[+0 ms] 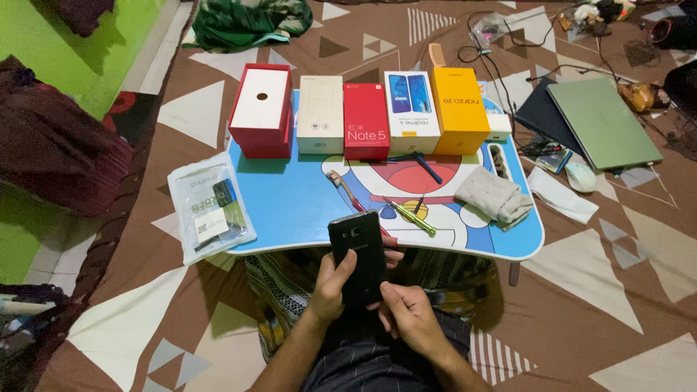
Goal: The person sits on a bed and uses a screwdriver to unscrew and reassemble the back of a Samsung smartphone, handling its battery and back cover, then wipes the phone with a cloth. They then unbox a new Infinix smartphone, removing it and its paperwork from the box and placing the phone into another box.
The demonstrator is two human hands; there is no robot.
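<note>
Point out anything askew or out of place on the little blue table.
The clear plastic packet hangs over the blue table's left edge, tilted. The five boxes stand in a neat row. Both hands hold the black phone.

black phone, upright, back facing cam, above lap

Dim, warm indoor light, soft shadows, sharp focus, edges slightly stretched
</note>
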